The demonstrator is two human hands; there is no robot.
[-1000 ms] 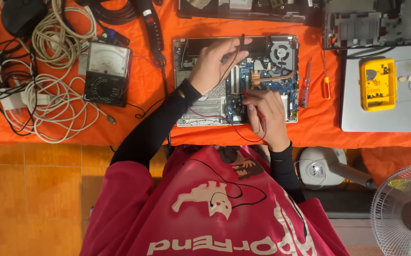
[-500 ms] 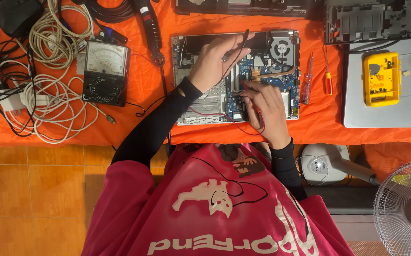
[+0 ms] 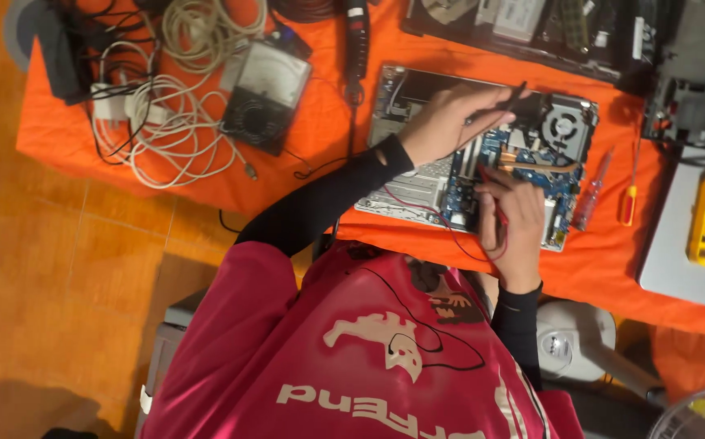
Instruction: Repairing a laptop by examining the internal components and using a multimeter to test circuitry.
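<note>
left hand [image 3: 450, 122]: fingers pinched together on a thin black probe [image 3: 513, 96], which slants across the top of the open laptop motherboard [image 3: 483, 158].
right hand [image 3: 515, 215]: curled shut around a red probe [image 3: 495, 203], tip down near the board's lower middle; its red lead loops off the near edge.
board: blue circuit board in a silver laptop base, round grey fan [image 3: 562, 126] and copper heat pipe at its right end, lying on the orange-covered bench [image 3: 328, 154].
doing it well: i'd judge the probing wants both tips steady on separate contacts, wrists braced on the chassis, leads clear of the fan (exact contact points i cannot tell from here).
nearby: black analog multimeter [image 3: 267, 93] and a tangle of white cables [image 3: 165, 122] left of the board; a screwdriver with a red and yellow handle [image 3: 631, 191] just to its right.
</note>
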